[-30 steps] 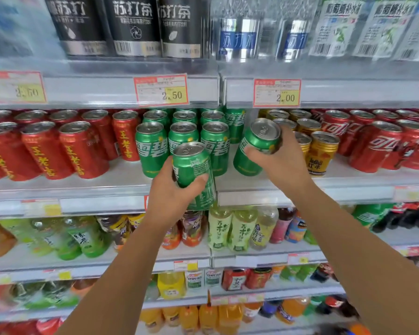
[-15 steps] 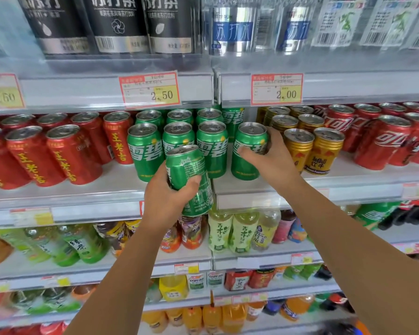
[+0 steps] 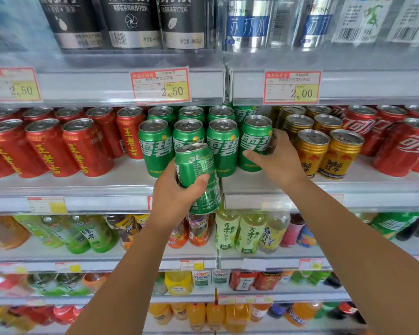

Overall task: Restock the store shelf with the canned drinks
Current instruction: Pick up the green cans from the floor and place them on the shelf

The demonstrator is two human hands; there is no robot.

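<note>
- Head view: left hand (image 3: 172, 199) is clamping a green can (image 3: 196, 170), its top tilting far-left, hanging just near of the green row (image 3: 155, 146).
- Right hand (image 3: 281, 163) is wrapping the rightmost shelved can (image 3: 253, 139), which is standing upright.

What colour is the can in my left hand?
Green can, silver top; clearest in head view.

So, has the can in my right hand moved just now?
Yes: the green can came down from tilted above the shelf to standing upright on it, between the green row and the gold cans.
</note>
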